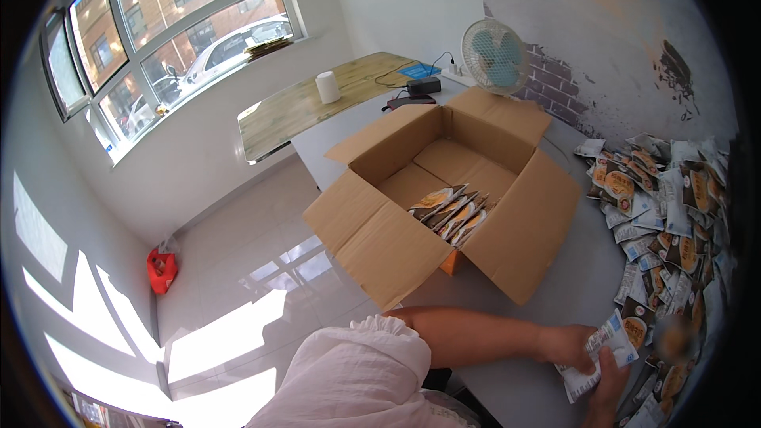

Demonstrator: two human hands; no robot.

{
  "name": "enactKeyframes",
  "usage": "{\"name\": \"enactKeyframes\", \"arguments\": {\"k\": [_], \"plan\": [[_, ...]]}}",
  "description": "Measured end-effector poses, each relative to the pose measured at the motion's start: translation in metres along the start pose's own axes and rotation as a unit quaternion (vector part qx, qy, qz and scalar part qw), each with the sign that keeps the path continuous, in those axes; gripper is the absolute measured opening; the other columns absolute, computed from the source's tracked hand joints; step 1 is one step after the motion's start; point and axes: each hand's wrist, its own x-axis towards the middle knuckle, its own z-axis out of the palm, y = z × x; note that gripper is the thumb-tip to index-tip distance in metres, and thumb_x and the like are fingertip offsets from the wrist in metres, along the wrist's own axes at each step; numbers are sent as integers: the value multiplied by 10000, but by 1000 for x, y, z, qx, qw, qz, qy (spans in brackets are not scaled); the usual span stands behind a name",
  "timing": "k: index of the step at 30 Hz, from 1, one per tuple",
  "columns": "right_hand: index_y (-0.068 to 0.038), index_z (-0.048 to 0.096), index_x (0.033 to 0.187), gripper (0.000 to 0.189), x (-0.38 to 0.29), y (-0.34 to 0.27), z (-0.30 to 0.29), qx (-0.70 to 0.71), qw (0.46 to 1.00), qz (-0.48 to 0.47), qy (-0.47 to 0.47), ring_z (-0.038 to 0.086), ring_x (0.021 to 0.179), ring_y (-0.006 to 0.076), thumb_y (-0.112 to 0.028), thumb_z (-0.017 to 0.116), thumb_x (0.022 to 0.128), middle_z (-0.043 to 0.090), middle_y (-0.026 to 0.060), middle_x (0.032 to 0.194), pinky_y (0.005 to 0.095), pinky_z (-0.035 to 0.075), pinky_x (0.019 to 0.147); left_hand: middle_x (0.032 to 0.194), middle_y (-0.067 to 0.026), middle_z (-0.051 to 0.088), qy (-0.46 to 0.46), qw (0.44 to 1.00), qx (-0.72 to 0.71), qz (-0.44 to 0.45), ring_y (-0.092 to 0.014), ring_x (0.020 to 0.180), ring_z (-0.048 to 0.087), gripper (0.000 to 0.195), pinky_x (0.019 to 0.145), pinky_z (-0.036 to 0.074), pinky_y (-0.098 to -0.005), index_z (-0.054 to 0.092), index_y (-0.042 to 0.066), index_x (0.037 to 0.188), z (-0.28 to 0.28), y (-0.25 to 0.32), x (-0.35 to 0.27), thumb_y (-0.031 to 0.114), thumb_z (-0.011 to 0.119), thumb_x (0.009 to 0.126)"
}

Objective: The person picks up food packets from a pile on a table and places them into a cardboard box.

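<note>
At the lower right, my left hand (568,348) grips a small sachet (618,342) whose white, printed back faces up. My right hand (609,383) pinches it from the near side, its thumb lying over the sachet. Whether more than one sachet is in my hands I cannot tell. Just beyond them, a large heap of similar sachets (648,232) with brown-and-orange fronts and white backs covers the right side of the table. An open cardboard box (386,232) stands left of the heap, flaps spread outward. Several sachets (455,214) stand in a row in its near right corner.
The box rests on a grey table (535,392). Behind it are a fan (494,56), a power strip (458,76), a black adapter (423,85) and a cable. A white cylinder (327,87) stands on the wood-patterned tabletop (285,113). A red bag (162,270) lies on the floor.
</note>
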Motion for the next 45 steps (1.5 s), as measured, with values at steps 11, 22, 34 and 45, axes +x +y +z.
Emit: {"name": "enactKeyframes", "arguments": {"k": [11,22,34,45], "plan": [[40,476,1226,450,5,-4,-1,67,997,15,30,588,977,195,-304,530,940,585,117,1107,329,457,832,1055,-102,619,-38,999,-4,-17,-193,963,612,456,849,505,-334,492,3,1192,-9,-4,3,69,685,784],[31,493,1229,428,6,1,2,-11,996,9,92,587,968,191,-289,524,947,591,102,1111,330,455,835,1010,-95,624,4,996,63,-58,-174,926,608,372,803,506,-320,507,-7,1155,-6,1,0,177,645,863],[42,463,1230,468,4,-13,5,46,999,10,-3,555,1024,215,-326,494,943,555,140,1144,325,436,862,1127,-92,601,54,994,-85,34,-191,1026,586,463,886,484,-324,458,16,1258,-6,-4,6,117,644,847],[42,406,1306,553,5,-3,1,-52,995,65,-55,531,1046,165,-219,602,859,542,109,1171,299,421,897,1192,-90,559,41,996,-63,44,-176,1055,555,448,910,470,-326,419,31,1316,-15,-6,6,302,499,969]]}}
